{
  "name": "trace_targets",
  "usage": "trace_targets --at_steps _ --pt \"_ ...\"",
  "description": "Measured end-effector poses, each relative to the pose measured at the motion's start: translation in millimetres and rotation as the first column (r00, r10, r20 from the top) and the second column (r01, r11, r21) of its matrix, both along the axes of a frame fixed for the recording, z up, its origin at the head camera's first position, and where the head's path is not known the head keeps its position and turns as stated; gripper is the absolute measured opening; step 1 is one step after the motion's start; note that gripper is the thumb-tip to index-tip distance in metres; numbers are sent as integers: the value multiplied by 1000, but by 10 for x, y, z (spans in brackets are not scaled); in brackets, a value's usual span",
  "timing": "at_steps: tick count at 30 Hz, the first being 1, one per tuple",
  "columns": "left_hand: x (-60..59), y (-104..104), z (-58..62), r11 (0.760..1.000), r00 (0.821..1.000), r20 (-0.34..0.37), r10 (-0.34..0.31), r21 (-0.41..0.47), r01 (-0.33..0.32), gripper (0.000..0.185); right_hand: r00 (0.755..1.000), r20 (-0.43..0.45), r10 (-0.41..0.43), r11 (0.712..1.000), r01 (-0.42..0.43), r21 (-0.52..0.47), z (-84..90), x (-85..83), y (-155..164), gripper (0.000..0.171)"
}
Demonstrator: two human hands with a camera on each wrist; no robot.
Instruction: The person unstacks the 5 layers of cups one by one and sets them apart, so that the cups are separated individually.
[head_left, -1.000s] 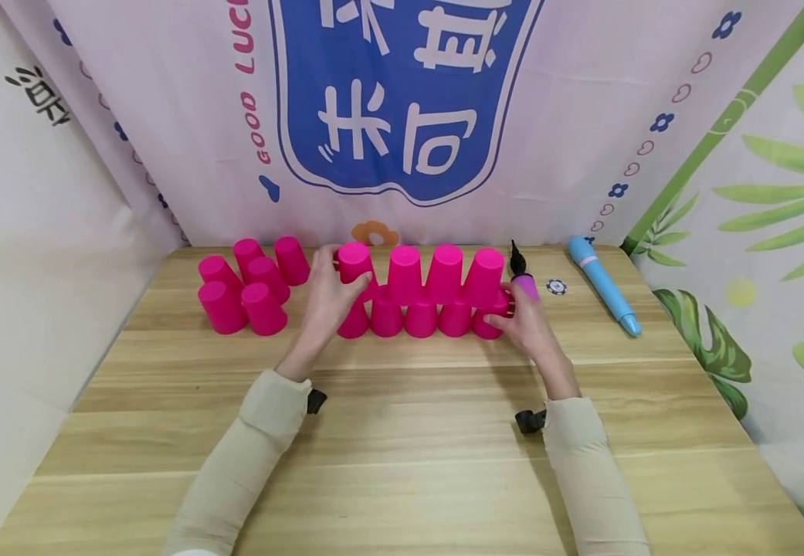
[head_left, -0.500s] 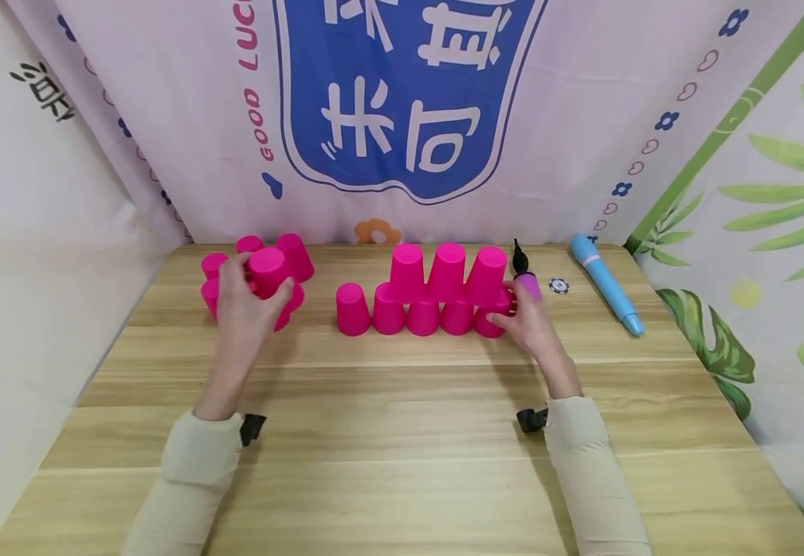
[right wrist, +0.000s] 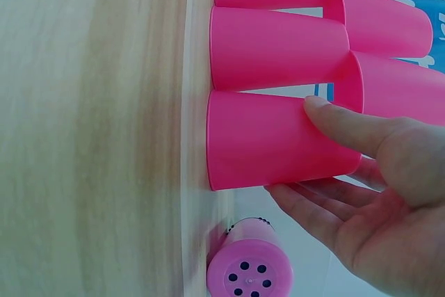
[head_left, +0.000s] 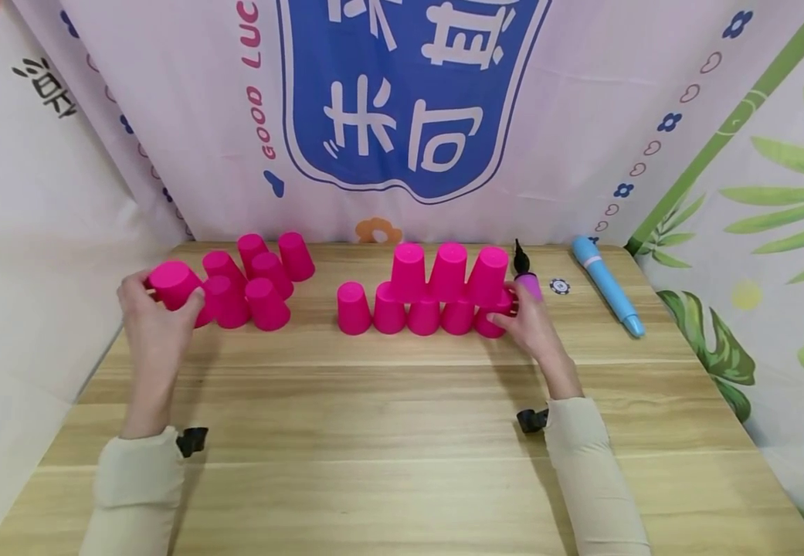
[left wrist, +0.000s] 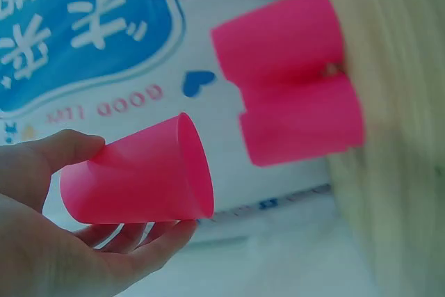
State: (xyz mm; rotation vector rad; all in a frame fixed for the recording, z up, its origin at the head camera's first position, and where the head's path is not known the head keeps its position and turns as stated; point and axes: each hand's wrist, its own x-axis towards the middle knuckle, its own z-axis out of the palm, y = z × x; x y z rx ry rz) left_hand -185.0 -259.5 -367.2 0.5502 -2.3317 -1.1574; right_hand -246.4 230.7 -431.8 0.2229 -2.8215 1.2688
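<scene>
My left hand (head_left: 154, 316) holds a pink cup (head_left: 175, 286), mouth down, at the left side of a group of several pink cups (head_left: 267, 305). In the left wrist view the thumb and fingers wrap this cup (left wrist: 139, 175), and its rim appears raised off the table. My right hand (head_left: 530, 320) grips the rightmost cup (right wrist: 271, 140) in the bottom row of a stack, thumb on one side and fingers on the other. That row has several upside-down cups. Three more cups (head_left: 451, 272) stand on it, and the row's leftmost cup (head_left: 354, 309) carries none.
Right of the stack lies a purple-and-black pump-like thing (head_left: 528, 284) with a holed end. Beside it are a poker chip (head_left: 560, 286) and a blue pen-shaped stick (head_left: 608, 287). Printed cloth (head_left: 346, 208) hangs along the table's (head_left: 388, 448) back edge.
My left hand has taken the left cup off the stack's upper row and carried it left, past the cup group to its outer side. My right hand stays on its cup.
</scene>
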Motion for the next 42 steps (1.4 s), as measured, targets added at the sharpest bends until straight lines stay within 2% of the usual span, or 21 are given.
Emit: trace_targets --at_steps 6,11,16,21,28,35,39,42 --pt "-3 -203 -175 1000 995 98 8 22 -10 66 1000 -3 2 1000 -2 -2 0 3 0 64" --pt "-52 -330 -355 999 986 161 -33 20 30 67 1000 -5 -2 1000 2 1 -4 4 0 64" --pt "-138 -386 -516 997 982 171 -80 9 80 65 1000 11 -7 1000 7 -2 -9 13 -1 64" --pt "-204 -401 -614 996 980 177 -90 0 92 63 1000 10 -7 1000 7 2 -20 8 0 64" --pt "-278 -433 -670 996 975 200 -94 32 89 65 1000 6 -7 1000 7 1 -7 -8 6 64" --pt "-307 -493 -669 994 973 204 -109 11 109 65 1000 2 -6 1000 6 -7 2 1 3 63" --pt "-237 -501 -649 991 967 226 -121 -23 130 69 1000 2 -2 1000 2 0 -7 0 -9 63" --pt "-185 -408 -538 987 974 198 -107 -95 128 72 1000 -8 -7 1000 7 2 -7 -20 20 64"
